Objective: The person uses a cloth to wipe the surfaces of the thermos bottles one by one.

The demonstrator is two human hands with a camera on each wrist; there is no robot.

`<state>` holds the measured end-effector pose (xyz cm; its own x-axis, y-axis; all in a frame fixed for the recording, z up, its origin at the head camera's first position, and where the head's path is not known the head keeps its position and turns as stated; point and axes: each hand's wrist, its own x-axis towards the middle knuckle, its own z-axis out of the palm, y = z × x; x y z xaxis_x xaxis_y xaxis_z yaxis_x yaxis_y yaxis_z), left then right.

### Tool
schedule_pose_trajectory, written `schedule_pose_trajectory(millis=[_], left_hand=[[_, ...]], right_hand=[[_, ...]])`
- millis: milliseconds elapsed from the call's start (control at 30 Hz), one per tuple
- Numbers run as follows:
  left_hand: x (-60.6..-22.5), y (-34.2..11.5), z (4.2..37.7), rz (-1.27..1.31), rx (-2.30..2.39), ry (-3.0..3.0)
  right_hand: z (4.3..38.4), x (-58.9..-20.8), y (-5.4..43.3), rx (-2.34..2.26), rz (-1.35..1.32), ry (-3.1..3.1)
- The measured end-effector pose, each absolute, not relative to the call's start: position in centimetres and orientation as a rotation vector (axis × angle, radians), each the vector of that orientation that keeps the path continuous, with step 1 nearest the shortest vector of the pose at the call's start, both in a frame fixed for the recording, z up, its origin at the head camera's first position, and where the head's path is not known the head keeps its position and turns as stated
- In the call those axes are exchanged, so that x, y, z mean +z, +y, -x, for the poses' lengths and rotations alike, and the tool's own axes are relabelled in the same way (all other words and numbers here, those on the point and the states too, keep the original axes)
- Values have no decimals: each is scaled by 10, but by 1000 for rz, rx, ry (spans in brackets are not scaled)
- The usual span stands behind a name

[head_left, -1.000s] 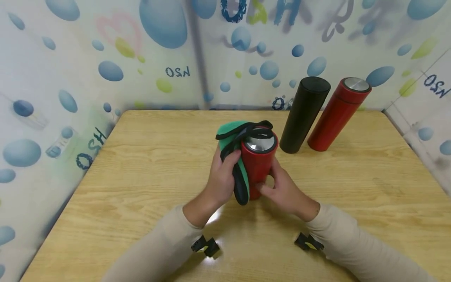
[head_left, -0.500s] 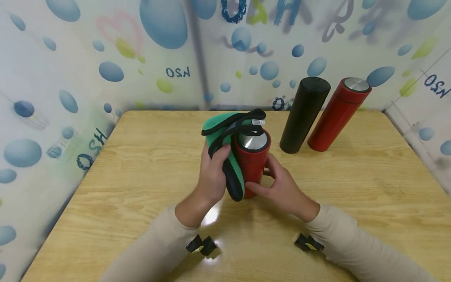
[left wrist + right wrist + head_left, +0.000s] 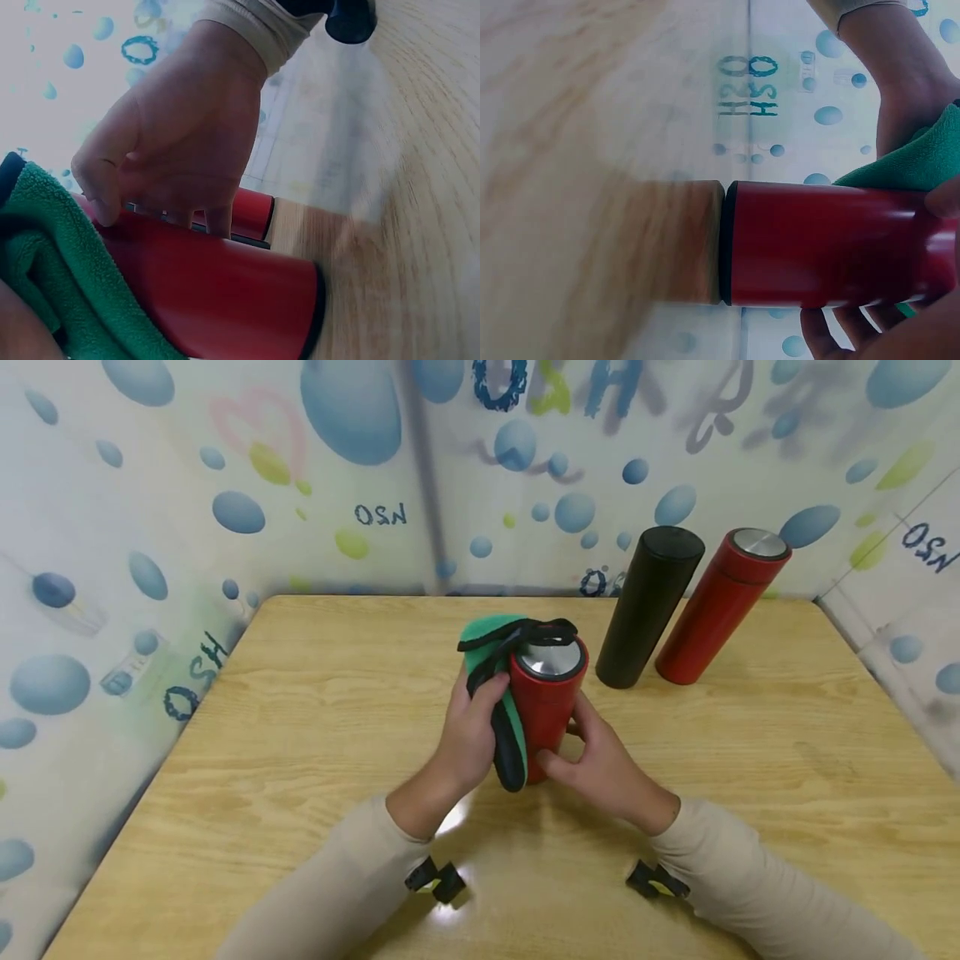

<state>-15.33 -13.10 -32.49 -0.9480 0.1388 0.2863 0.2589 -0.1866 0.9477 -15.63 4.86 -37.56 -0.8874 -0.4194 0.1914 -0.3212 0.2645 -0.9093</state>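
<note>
A red thermos (image 3: 551,710) with a silver lid top stands in front of the person, its base on the table in the right wrist view. The left hand (image 3: 468,739) holds a folded green cloth with black edging (image 3: 480,633) against the thermos's left side. Part of the cloth's black edge lies over the lid. On the other side, the right hand (image 3: 600,768) grips the thermos body, thumb in front and fingers around the far side. In the left wrist view, the green cloth (image 3: 67,262) touches the red thermos (image 3: 232,300); most left fingers are hidden.
Behind and to the right stand a black thermos (image 3: 648,610) and a second red thermos (image 3: 720,610) with a silver lid top. The wooden table (image 3: 337,693) meets a patterned wall (image 3: 285,552) at its back edge.
The left hand and cloth swung left half a second ago, the thermos moving slightly with them. Both are now back to the right, and the cloth edge lies lower on the lid.
</note>
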Motion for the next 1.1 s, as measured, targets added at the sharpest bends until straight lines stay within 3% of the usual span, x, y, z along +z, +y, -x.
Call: schedule_pose_trajectory(millis=[1100], left_hand=[[-322, -135, 152, 538, -2254, -1905]], right_hand=[[157, -378, 47, -1726, 646, 2430]])
